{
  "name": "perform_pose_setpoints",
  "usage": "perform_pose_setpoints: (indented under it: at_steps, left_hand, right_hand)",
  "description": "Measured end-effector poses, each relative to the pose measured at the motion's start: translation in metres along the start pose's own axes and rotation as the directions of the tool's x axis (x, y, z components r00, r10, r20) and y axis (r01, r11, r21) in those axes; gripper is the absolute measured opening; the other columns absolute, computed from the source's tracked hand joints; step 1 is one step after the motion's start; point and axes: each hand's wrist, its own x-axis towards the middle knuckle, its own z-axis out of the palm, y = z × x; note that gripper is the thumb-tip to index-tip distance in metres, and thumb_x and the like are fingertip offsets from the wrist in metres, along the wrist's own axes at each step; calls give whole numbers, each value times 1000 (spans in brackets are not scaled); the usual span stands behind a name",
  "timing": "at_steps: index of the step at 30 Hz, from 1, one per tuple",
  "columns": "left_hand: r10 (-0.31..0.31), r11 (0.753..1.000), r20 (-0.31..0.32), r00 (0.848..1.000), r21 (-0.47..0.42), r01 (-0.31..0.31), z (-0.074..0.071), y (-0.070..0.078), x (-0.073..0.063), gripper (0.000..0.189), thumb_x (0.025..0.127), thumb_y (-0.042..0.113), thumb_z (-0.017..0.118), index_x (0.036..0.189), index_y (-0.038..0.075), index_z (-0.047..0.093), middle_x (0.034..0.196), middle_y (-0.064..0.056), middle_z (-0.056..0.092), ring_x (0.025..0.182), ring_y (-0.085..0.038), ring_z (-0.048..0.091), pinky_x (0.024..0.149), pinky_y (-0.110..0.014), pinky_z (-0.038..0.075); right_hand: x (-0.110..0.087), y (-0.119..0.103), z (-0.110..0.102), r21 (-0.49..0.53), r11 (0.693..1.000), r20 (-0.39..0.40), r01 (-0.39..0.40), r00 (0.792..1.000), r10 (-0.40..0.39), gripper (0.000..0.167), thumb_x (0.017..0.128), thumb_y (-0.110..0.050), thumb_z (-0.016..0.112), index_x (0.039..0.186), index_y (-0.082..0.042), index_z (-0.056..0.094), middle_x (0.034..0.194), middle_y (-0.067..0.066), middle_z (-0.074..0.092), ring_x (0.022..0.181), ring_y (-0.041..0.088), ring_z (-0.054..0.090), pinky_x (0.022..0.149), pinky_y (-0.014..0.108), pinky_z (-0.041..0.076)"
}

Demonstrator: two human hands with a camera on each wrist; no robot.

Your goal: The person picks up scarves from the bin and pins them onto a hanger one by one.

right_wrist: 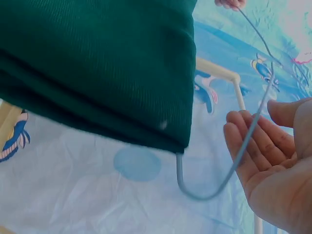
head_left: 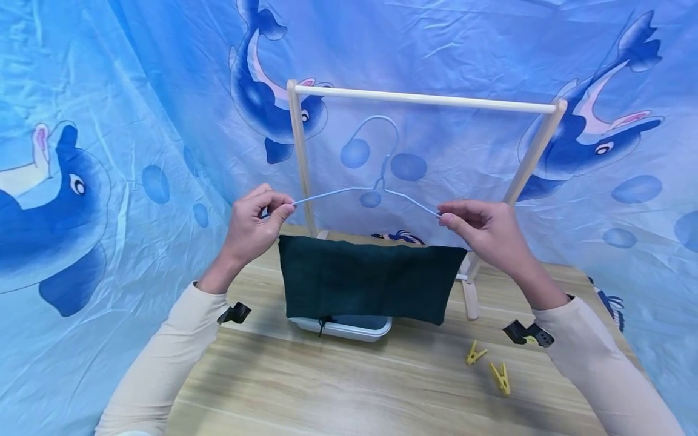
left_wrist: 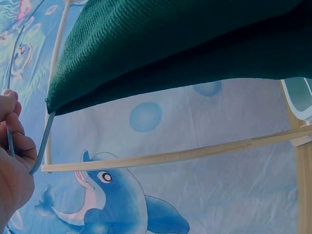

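A light blue wire hanger [head_left: 382, 183] is held up in front of me, hook upward. My left hand [head_left: 260, 218] pinches its left shoulder between thumb and fingers. At the right shoulder is my right hand [head_left: 482, 227]; in the right wrist view its fingers [right_wrist: 258, 141] extend along the wire, with the thumb apart from them. A dark green ribbed knit cloth [head_left: 371, 278] hangs folded over the hanger's lower bar, spanning nearly its full width. The bar's bent wire ends [right_wrist: 200, 195] stick out beyond the cloth.
Behind the hanger stands a wooden rack with a white top rail [head_left: 425, 99]. A white basin [head_left: 349, 330] sits under the cloth, with a black cord [head_left: 322, 327] at its rim. Two yellow clothespins [head_left: 500, 378] lie at the right on the wooden table [head_left: 327, 393].
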Motion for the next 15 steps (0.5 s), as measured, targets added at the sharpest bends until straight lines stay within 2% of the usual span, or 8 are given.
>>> perform_pose_setpoints:
  at_steps: [6,15]
  left_hand:
    - [-6,1000,-8,1000,5,6,0,0,0,9,86,-14,72,89,-6,75,72,-7,55,70,-10,44,60,-25,34]
    - [-44,999,-30,999,-3,44,-4,-3,0,4,90,-6,73,88,-9,74,74,-10,56,71,-9,43,60,-22,31]
  right_hand:
    - [-9,5,-17,-80,995,-7,-57,998,56,27,98,-17,70,123,-7,73,116,11,75,96,-10,66,82,10,50]
    - [-35,24,-40,-121,986,-66,-113,992,106,32,94,-12,75,126,-9,73,118,10,74,99,-10,63,81,7,48]
